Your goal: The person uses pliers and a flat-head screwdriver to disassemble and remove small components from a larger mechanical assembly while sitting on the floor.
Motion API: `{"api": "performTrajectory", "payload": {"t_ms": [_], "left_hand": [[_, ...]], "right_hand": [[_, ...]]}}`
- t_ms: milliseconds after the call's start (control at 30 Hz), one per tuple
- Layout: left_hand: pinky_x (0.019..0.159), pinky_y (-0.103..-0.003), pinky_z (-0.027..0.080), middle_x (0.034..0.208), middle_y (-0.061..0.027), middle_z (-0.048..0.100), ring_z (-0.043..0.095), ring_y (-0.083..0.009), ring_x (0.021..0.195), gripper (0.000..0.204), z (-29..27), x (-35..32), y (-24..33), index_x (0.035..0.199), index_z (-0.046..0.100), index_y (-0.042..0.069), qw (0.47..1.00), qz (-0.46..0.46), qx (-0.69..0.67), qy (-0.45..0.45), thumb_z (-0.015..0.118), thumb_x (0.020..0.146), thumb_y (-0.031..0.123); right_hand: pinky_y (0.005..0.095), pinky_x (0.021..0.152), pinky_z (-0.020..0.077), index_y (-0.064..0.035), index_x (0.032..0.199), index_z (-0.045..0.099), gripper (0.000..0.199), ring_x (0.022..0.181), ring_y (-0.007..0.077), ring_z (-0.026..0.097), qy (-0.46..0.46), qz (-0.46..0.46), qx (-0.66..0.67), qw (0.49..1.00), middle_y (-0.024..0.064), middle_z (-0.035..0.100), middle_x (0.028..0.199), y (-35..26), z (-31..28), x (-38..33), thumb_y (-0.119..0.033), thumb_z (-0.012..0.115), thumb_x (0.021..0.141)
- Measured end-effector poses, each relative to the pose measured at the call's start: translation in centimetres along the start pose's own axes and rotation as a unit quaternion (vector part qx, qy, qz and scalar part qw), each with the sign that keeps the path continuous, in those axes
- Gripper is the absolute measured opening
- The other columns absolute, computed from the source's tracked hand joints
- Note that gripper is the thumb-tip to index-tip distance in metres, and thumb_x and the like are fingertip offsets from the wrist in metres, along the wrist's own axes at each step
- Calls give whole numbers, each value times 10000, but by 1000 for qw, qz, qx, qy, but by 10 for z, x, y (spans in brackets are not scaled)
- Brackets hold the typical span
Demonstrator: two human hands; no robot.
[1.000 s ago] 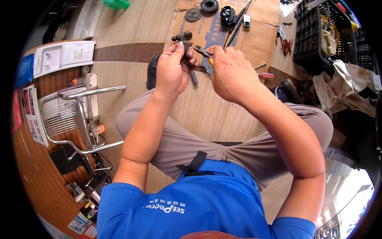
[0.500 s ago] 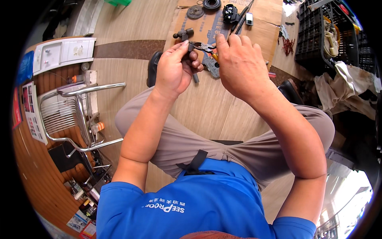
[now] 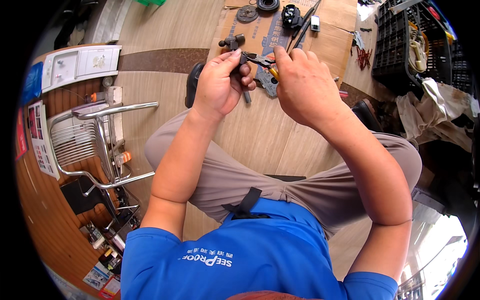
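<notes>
My left hand (image 3: 217, 87) pinches a small dark part (image 3: 243, 59) between thumb and fingers; its exact kind cannot be made out. My right hand (image 3: 307, 87) is wrapped round a pair of pliers (image 3: 261, 60) with yellow-and-black handles. The jaws reach left to the dark part and meet it close to my left fingertips. Just beyond my left hand lies a hammer (image 3: 232, 42); a grey rod end, perhaps its handle, shows below my fingers. Between the hands, below the pliers, is a flat grey metal plate (image 3: 267, 82) with holes.
Printed cardboard (image 3: 332, 37) covers the floor ahead, bearing a round disc (image 3: 247, 14), a black ring (image 3: 267, 4), a black housing (image 3: 291, 16) and thin dark rods. A black crate (image 3: 395, 50) stands right, near red scraps (image 3: 363, 58) and pale cloth (image 3: 425, 107). A metal chair (image 3: 80, 142) is left.
The right hand has shifted slightly, and more of the pliers' yellow handle shows. Both hands keep their hold, with the jaws still at the dark part.
</notes>
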State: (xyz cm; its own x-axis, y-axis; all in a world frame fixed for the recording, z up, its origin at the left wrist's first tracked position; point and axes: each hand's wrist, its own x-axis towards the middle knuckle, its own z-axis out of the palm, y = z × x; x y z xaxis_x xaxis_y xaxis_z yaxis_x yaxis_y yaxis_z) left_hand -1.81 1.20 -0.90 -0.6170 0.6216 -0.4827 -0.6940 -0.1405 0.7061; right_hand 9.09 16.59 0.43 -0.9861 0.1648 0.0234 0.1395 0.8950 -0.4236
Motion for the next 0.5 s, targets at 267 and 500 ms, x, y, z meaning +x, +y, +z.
{"api": "performTrajectory", "payload": {"t_ms": [267,500], "left_hand": [[581,-309,430,709,-13,535,481,-132,596,178,-2,1,-2,897,559,62,1000,-6,19,-4,481,990,192],[558,-306,463,693,-30,530,490,-128,574,187,0,0,-4,867,512,54,999,10,39,2,505,988,197]], "right_hand": [[428,815,460,10,1271,484,468,952,317,561,-16,18,-18,1000,160,581,967,-2,-1,-3,-71,528,812],[393,661,525,32,1134,570,343,837,278,618,33,-7,-71,997,120,613,884,-1,8,-3,-109,540,823]]}}
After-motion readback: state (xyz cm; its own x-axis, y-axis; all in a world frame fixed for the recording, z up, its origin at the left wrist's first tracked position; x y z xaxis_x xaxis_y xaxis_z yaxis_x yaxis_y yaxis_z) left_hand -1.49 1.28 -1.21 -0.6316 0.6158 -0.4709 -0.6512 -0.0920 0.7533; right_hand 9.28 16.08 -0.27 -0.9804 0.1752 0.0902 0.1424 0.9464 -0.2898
